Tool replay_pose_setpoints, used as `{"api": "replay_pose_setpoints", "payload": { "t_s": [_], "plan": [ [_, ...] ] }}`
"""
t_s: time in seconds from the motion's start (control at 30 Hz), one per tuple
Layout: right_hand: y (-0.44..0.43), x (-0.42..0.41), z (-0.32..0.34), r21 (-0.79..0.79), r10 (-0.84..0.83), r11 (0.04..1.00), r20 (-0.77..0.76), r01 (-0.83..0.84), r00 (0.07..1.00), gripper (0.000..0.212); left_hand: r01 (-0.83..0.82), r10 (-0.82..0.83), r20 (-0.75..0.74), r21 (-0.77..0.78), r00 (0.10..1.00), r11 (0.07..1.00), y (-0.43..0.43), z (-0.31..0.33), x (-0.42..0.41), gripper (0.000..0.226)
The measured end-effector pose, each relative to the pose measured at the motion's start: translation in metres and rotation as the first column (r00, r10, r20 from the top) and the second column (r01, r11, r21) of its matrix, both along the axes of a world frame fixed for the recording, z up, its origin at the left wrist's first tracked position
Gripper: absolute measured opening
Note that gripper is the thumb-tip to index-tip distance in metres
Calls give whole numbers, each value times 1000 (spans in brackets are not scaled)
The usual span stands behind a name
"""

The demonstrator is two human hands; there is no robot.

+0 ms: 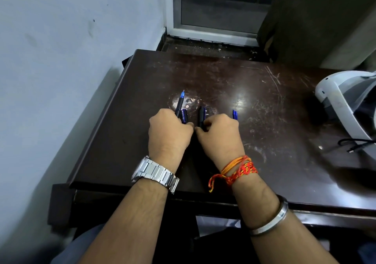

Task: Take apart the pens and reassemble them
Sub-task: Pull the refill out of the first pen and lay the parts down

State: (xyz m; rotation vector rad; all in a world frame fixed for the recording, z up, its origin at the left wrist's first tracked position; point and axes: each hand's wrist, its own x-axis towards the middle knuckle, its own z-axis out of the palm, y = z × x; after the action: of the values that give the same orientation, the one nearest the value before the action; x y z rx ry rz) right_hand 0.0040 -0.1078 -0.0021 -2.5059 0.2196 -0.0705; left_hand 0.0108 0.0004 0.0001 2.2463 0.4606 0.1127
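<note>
On the dark wooden table [264,105] my left hand [168,133] is closed around an uncapped blue pen [180,105] whose tip points away from me. A dark blue cap [184,116] sticks out beside it at the fingers. My right hand [220,135] is closed on a black and blue pen [202,117] lying just right of the left hand. Another blue pen part [235,114] shows past the right hand's knuckles; whether the hand touches it is unclear. Both hands rest on the tabletop, nearly touching.
A white and grey headset-like device [345,103] with a black cable [354,143] sits at the table's right edge. A blue-grey wall [61,60] runs along the left. A door frame [213,34] stands beyond the table's far edge.
</note>
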Motion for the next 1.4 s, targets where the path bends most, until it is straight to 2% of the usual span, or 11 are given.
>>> {"api": "replay_pose_setpoints", "payload": {
  "t_s": [0.3,0.6,0.67,0.73,0.8,0.87,0.93,1.07,1.17,1.27,1.4],
  "plan": [
    [5,6,-4,85,42,995,41,-45,998,22,23,-23,-7,9,1000,1000,13,-7,11,13],
    [4,6,-6,109,28,993,71,-35,997,24,30,-30,34,-24,999,999,12,-8,15,20],
    [3,6,-6,97,14,995,130,-26,991,26,39,-38,57,-18,998,999,12,-5,11,20],
    [5,5,-3,163,-37,987,234,-2,972,26,76,-74,57,-26,996,997,8,-1,7,21],
    [7,5,0,359,-120,933,265,17,957,29,145,-145,19,-14,989,989,5,3,2,29],
    [9,6,2,601,-157,799,161,30,974,35,243,-244,-17,-11,970,970,0,7,-3,26],
    [9,6,1,747,-137,665,97,19,986,34,304,-304,12,-1,953,953,-3,9,-8,21],
    [7,7,0,849,-167,529,125,-18,978,29,322,-321,85,7,943,947,-6,10,-12,21],
    [2,9,3,873,-197,487,111,-1,974,23,292,-280,201,-32,939,956,-3,11,-14,15],
    [2,9,6,916,-246,401,83,24,966,13,281,-265,267,-21,926,960,1,13,-14,20],
    [3,8,8,912,-224,409,117,-16,968,8,311,-294,233,-38,927,950,-1,13,-14,31]
  ]
}}
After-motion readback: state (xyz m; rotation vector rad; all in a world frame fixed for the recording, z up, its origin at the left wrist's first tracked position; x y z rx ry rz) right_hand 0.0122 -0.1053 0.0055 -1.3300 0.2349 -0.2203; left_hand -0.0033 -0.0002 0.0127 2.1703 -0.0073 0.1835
